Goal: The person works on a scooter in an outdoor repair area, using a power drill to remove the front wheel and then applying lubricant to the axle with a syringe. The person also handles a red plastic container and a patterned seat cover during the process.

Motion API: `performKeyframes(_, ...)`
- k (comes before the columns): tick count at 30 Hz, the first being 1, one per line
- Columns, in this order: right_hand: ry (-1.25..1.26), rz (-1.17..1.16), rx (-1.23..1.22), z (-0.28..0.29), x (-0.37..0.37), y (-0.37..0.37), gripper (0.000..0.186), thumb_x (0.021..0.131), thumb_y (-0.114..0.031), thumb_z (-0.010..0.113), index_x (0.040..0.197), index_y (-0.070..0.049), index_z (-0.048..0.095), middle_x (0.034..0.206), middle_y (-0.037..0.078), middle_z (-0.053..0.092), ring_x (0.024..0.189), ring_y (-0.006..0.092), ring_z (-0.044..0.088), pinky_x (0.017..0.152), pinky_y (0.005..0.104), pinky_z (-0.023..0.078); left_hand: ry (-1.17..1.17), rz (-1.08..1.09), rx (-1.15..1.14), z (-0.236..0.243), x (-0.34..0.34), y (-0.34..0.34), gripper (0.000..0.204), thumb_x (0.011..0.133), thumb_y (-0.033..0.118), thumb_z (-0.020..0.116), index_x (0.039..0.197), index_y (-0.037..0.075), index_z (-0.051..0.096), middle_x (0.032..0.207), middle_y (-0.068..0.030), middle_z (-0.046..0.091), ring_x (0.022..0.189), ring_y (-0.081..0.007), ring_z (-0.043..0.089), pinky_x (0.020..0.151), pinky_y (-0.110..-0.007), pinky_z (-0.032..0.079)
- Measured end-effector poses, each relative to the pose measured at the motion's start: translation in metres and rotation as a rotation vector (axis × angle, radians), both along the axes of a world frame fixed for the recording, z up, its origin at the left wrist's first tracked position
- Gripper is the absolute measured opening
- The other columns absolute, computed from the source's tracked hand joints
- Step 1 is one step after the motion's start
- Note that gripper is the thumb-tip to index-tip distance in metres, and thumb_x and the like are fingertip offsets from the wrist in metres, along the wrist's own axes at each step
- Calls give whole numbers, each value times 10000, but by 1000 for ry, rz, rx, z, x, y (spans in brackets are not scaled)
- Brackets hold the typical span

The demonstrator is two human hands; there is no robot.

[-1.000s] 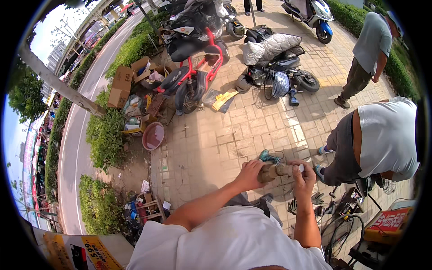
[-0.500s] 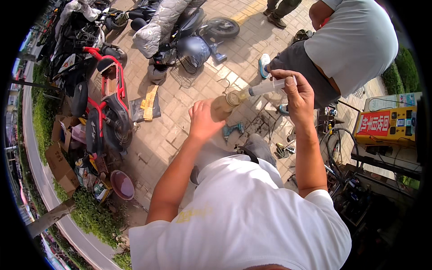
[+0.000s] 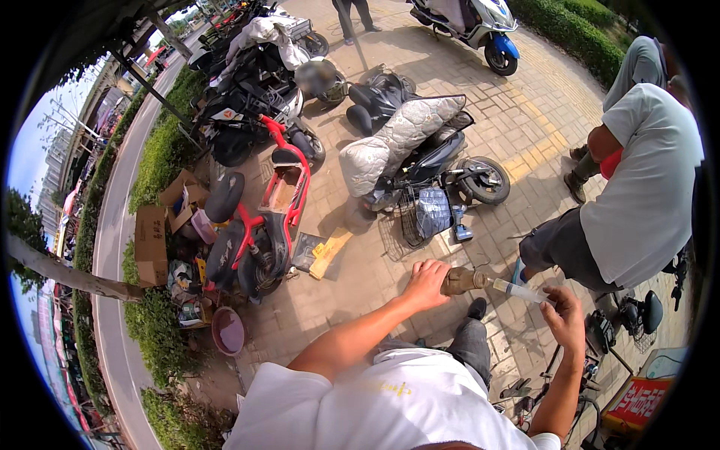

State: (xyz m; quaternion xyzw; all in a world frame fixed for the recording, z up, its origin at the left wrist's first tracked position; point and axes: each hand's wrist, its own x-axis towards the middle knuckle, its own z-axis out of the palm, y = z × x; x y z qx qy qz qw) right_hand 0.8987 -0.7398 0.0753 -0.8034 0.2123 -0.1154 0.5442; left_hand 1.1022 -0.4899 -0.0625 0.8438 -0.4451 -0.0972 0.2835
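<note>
My left hand (image 3: 427, 286) is closed around the base of a brownish bottle (image 3: 463, 281), which lies tilted nearly sideways with its neck to the right. A clear plastic syringe (image 3: 523, 292) points its tip at the bottle's mouth. Whether the tip is inside the neck is too small to tell. My right hand (image 3: 564, 313) grips the syringe's plunger end between thumb and fingers. Both hands are held out in front of me above the paving.
A red scooter frame (image 3: 300, 184) stands at the left, near cardboard boxes (image 3: 151, 244) and a pink basin (image 3: 228, 331). Ahead is a scooter with a quilted cover (image 3: 412, 131) and a wire basket. A co-worker in a grey shirt (image 3: 645, 180) bends at the right, close to my right hand.
My view has swung up and to the left, showing more of the street and a white-and-blue scooter. My hands still hold the bottle and syringe, the bottle now lying more level.
</note>
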Motion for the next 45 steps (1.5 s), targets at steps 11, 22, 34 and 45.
performKeyframes(11, 325, 533, -524, 32, 123, -182, 453, 744, -251, 724, 1073, 10, 555, 809, 205, 641, 755, 385, 622, 678, 435, 487, 33, 259, 80, 0, 44, -157, 725, 596, 311, 807, 1197, 50, 500, 1169, -112, 539, 1150, -302, 451, 963, -445, 306)
performKeyframes(22, 320, 597, -610, -17, 251, -292, 488, 701, -305, 750, 1084, -42, 599, 738, 181, 650, 711, 353, 640, 660, 426, 504, 191, 325, 91, -60, 129, -257, 713, 602, 336, 812, 1182, 56, 505, 1149, -119, 548, 1131, -291, 465, 952, -439, 319)
performKeyframes(34, 362, 709, -522, -30, 391, -376, 462, 702, -316, 723, 1055, -42, 606, 671, 179, 625, 666, 359, 634, 629, 427, 500, 135, 497, 147, -73, 231, -324, 740, 602, 341, 812, 1216, 67, 502, 1171, -106, 552, 1152, -288, 456, 959, -419, 315)
performKeyframes(45, 485, 635, -400, -190, 436, -491, 440, 722, -258, 722, 1063, -19, 581, 629, 173, 571, 603, 308, 595, 580, 379, 470, 303, 839, 130, -226, 202, -401, 711, 607, 258, 819, 1198, 36, 491, 1135, -137, 563, 1111, -328, 465, 958, -466, 341)
